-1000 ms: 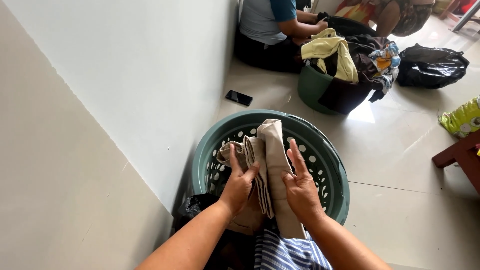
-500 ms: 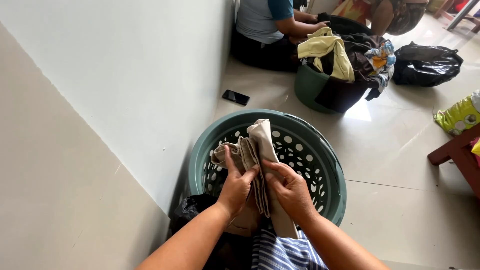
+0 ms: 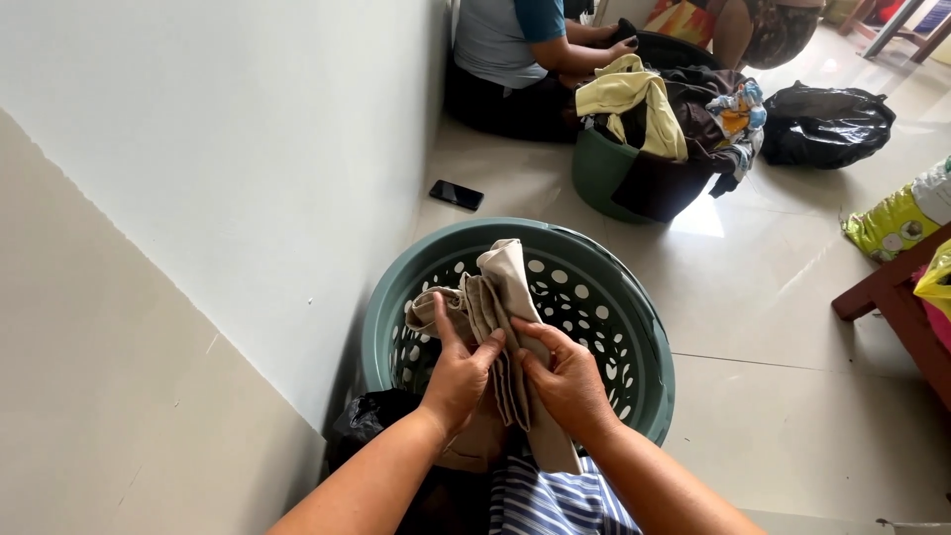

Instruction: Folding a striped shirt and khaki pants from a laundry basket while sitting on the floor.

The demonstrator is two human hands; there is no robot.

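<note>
While both hands point(image 3: 458, 374) point(image 3: 567, 381) pinch beige cloth point(image 3: 507, 297), fingers closed, green basket point(image 3: 649, 327) beneath; phone point(image 3: 457, 194) beyond.

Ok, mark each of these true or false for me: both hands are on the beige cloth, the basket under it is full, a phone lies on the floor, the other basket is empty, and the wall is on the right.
1. Both the left hand and the right hand grip the beige cloth. True.
2. The green basket below the cloth is piled full. False: its perforated inside shows bare.
3. A dark phone lies on the floor tiles. True.
4. The far basket is empty. False: clothes are heaped in it, a pale yellow garment on top.
5. The wall stands on the person's right. False: it is on the left.
</note>
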